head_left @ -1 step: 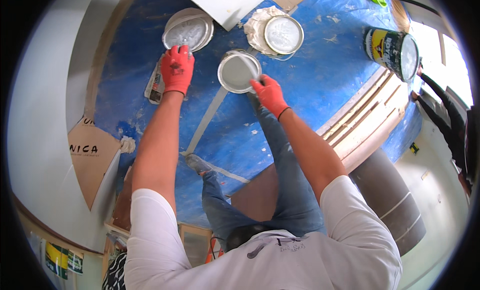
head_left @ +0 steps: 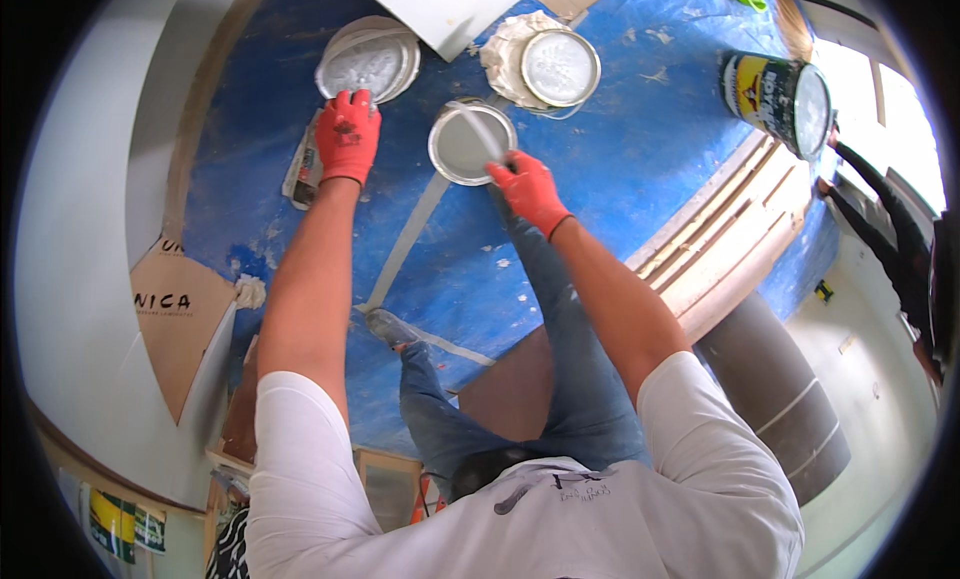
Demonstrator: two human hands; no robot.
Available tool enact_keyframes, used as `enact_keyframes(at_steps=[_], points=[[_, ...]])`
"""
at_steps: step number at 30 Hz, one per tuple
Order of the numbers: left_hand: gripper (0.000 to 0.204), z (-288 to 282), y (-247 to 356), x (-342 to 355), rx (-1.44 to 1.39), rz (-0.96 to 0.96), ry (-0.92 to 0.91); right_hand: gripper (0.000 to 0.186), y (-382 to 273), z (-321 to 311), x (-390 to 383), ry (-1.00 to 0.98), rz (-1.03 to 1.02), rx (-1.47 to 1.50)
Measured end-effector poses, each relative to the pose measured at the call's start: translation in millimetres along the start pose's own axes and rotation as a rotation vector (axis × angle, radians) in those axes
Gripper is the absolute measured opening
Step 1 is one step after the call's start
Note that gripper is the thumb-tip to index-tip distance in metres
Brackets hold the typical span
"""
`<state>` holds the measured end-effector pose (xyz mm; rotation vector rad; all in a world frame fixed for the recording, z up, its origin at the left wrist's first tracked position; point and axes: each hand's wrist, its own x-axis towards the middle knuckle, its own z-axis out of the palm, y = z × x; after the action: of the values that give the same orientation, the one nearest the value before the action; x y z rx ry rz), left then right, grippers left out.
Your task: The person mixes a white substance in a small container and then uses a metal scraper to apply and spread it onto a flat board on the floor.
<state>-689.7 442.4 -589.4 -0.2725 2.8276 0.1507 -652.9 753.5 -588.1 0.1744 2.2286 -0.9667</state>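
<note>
My left hand (head_left: pixel 347 139), in a red glove, is closed at the near rim of a round white tub (head_left: pixel 408 41) smeared with whitish material. What its fingers grip there is too hidden to make out. My right hand (head_left: pixel 530 191), also red-gloved, is closed on one end of a pale flat strip (head_left: pixel 480 127), slightly blurred. That strip reaches over an open round can (head_left: pixel 434 151) with a grey-white inside. Beside the tub, near my left wrist, lies a printed packet or paper (head_left: pixel 301 174). Behind the can stands another round can (head_left: pixel 561 67) with crumpled cream sheeting around it.
Blue sheeting (head_left: pixel 620 169) with tape strips covers the floor. A white panel (head_left: pixel 450 14) juts in at the top. Wooden boards (head_left: pixel 725 219) lie to the right. A co-worker's dark-sleeved arms (head_left: pixel 875 204) reach toward a large dark green pail (head_left: pixel 775 99). Cardboard (head_left: pixel 175 319) stands at left.
The pale strip over the open can has swung slightly, its far end further left. The whole view has shifted a little; my left hand stays at the tub.
</note>
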Motion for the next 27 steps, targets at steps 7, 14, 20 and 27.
enact_keyframes(at_steps=[7,14,20,27], points=[[0.038,18,19,-59,-0.437,-0.073,0.339,0.039,-79,-17,-50,-0.127,-0.085,-0.026],[0.04,-54,8,-268,-1.022,-0.707,-0.19,0.032,-236,-55,-215,-0.285,-0.211,-0.062],[0.052,-155,-20,-415,-2.147,-0.657,0.083,0.03,-401,-94,-426,-0.486,-0.679,-0.028],[0.051,-250,-139,-579,-2.184,-0.358,0.488,0.029,-532,-37,-586,-0.395,-1.155,-0.103]])
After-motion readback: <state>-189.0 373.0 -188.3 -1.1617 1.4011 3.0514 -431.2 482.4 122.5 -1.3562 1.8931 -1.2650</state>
